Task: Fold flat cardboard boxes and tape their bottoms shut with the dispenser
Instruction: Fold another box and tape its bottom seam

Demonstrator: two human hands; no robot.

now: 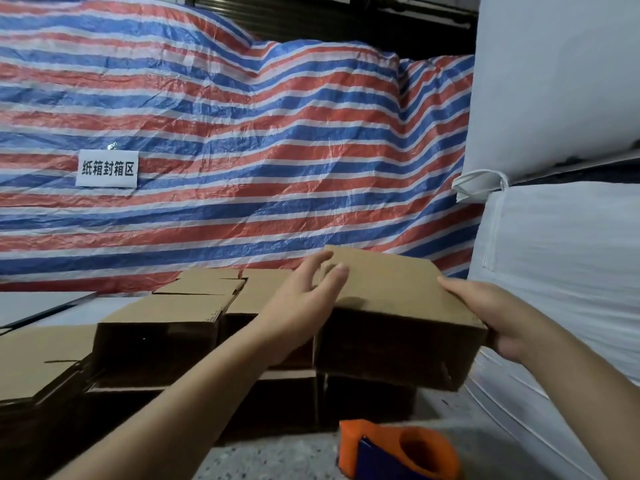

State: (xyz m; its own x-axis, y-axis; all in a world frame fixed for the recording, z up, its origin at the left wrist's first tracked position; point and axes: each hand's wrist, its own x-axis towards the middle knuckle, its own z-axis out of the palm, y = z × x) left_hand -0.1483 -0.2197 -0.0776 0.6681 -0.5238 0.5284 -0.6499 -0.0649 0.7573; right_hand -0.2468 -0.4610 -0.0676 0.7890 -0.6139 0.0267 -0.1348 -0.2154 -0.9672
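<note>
Several folded boxes (pixel 157 336) sat stacked at nine o'clock of the box (pixel 398 317) I was setting on the pile, its open mouth facing me. My right hand (pixel 498 317) gripped its three-o'clock corner, thumb on top and fingers curled underneath; my left hand (pixel 304 303) lay loose and flat-fingered on its top near eleven o'clock. I judged it best to square its edges with the neighbours before letting go. At six o'clock the orange dispenser (pixel 398 452) was cut off by the frame, its tape roll unseen.

My left hand (pixel 304 299) reaches forward, fingers straight and spread; my right hand (pixel 498 317) curls, thumb on top, forearms both extended.
</note>
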